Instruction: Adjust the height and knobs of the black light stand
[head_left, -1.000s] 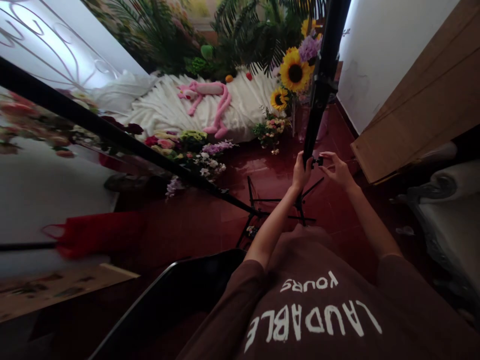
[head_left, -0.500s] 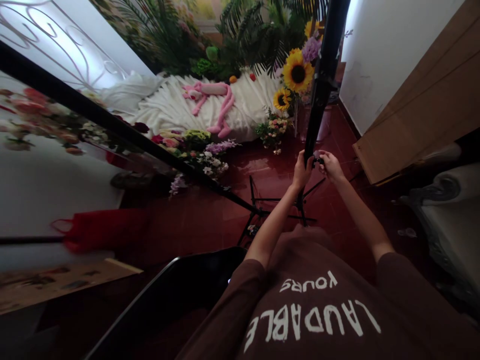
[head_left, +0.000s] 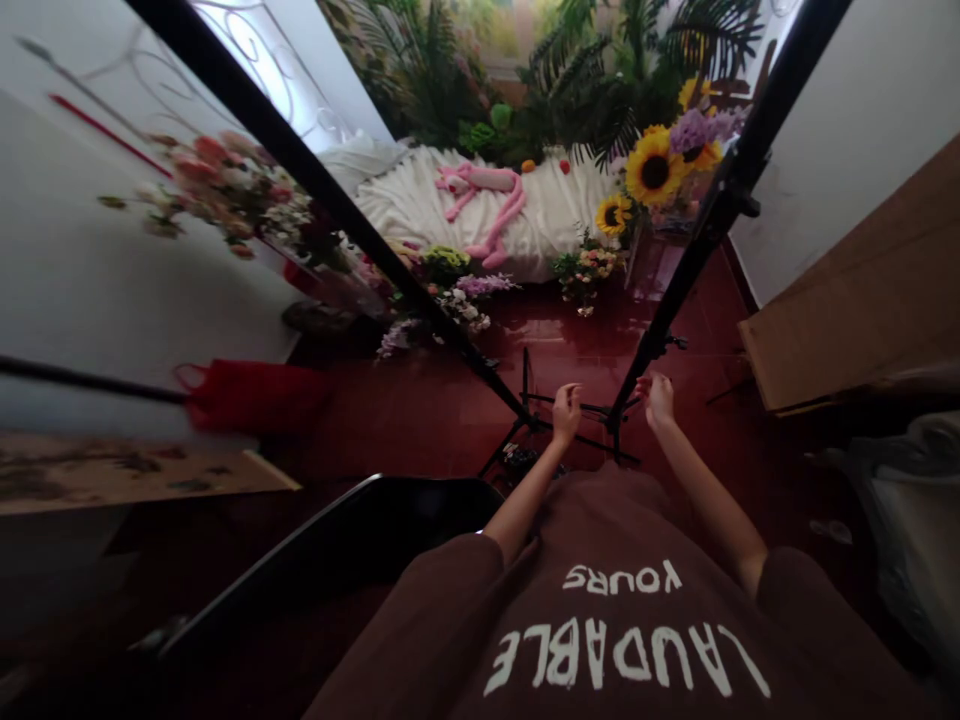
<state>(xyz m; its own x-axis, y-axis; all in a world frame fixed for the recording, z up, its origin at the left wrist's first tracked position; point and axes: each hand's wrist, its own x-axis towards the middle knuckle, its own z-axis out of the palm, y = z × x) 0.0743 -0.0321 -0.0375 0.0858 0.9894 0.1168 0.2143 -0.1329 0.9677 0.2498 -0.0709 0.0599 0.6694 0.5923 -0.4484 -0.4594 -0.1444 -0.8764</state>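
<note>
The black light-stand pole (head_left: 709,235) on the right slants down to a folding tripod base. Just right of its lower part is my right hand (head_left: 658,400), fingers loosely bent and apart, with nothing visible in them. A clamp knob (head_left: 677,343) sticks out of the pole a little above that hand. To the left of the pole, in the air, my left hand (head_left: 567,412) is open and empty with its fingers slightly curved. Another black stand pole (head_left: 337,210) leans in from the upper left and meets its own tripod legs (head_left: 504,445) near my left hand.
A pink plush toy (head_left: 487,195) lies on a white draped cloth (head_left: 559,215) at the back. Sunflowers (head_left: 654,172) stand behind the right pole. Bouquets (head_left: 465,300) line the cloth's front. A cardboard panel (head_left: 855,290) leans at right; a red bag (head_left: 255,393) is at left.
Both hands have come off the right pole and its knob and moved down, the left one also leftward. The view has shifted, so the background now sits farther right.
</note>
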